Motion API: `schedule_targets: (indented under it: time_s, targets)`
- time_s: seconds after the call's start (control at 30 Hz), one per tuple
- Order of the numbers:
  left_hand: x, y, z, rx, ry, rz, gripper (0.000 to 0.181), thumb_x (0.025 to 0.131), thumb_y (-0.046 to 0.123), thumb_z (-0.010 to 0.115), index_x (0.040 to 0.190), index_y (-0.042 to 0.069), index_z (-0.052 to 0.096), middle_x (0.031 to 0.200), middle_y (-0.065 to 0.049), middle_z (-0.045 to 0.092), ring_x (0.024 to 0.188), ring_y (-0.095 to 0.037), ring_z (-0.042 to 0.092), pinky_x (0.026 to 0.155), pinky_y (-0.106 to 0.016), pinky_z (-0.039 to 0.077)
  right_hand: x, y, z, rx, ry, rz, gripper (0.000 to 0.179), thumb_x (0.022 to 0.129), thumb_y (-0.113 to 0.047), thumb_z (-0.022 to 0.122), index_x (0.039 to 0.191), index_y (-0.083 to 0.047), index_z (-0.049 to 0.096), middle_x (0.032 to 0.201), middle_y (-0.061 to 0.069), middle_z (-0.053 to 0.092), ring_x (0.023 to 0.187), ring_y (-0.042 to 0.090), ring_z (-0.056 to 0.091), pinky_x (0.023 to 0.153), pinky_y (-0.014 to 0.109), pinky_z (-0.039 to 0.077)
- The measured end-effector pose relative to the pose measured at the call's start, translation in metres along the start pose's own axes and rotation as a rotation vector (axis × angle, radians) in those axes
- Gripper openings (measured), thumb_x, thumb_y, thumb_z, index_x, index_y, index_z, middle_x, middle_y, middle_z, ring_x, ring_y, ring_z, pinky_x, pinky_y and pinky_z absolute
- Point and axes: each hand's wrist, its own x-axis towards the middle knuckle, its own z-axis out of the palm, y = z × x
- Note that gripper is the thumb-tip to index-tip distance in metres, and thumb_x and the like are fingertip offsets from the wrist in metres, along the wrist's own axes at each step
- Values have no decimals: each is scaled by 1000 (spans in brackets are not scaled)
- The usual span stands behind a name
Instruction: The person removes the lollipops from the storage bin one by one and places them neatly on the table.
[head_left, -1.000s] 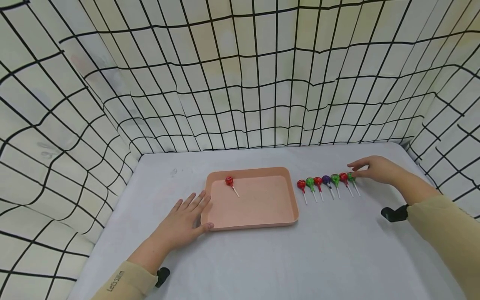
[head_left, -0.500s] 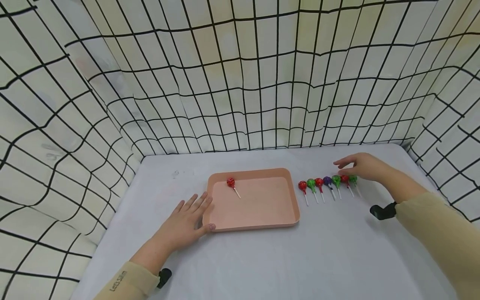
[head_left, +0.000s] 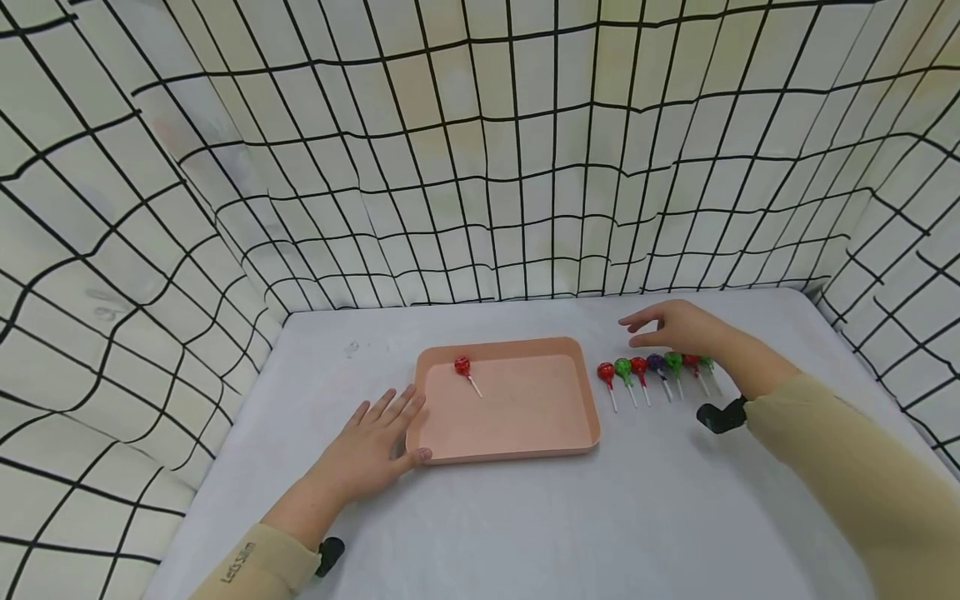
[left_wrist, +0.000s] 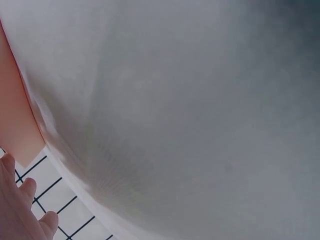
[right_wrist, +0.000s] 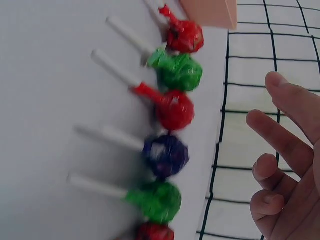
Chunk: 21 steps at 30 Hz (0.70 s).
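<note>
My left hand lies at the left side of a pink tray, fingers spread straight and thumb on its near-left corner. In the tray is a red-wrapped lollipop. Right of the tray, several lollipops stand side by side in a row on the cloth, including a red lollipop, a green lollipop and a purple lollipop, sticks toward me. Over the far side of this row hovers my right hand, holding nothing, its fingers loosely bent. Its forearm passes near the row's right end.
A white cloth covers the table. White walls with a black grid rise at the back and both sides. Black wrist devices hang below each sleeve, one being the right wrist device.
My right hand has moved left above the row, from the rightmost green lollipop toward the middle ones. The left hand stays at the tray, and the lollipops keep their places.
</note>
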Motion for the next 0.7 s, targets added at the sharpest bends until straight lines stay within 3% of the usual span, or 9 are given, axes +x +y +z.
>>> schedule_targets:
  time_s: [0.27, 0.5, 0.7]
  targets:
    - [1, -1, 4, 5, 3, 1, 87, 91, 72, 46, 159, 20, 26, 165, 1, 20, 150, -32, 18, 119, -58, 15, 23, -30, 15, 27, -36, -54, 45, 91, -35, 73, 133, -20, 66, 127, 3, 67, 108, 21, 59, 93, 45, 52]
    - [2, -2, 3, 14, 3, 11, 89, 91, 76, 39, 159, 22, 24, 165, 1, 19, 151, -31, 18, 120, -57, 15, 38, -58, 24, 31, -49, -78, 41, 91, -29, 73, 131, -22, 68, 126, 1, 67, 104, 23, 61, 85, 37, 56]
    - [2, -1, 2, 12, -4, 2, 87, 91, 74, 43, 159, 22, 25, 165, 2, 18, 151, -31, 17, 120, -57, 15, 50, -82, 28, 36, -78, -103, 36, 93, -29, 71, 128, -24, 70, 123, -3, 67, 104, 22, 59, 83, 35, 55]
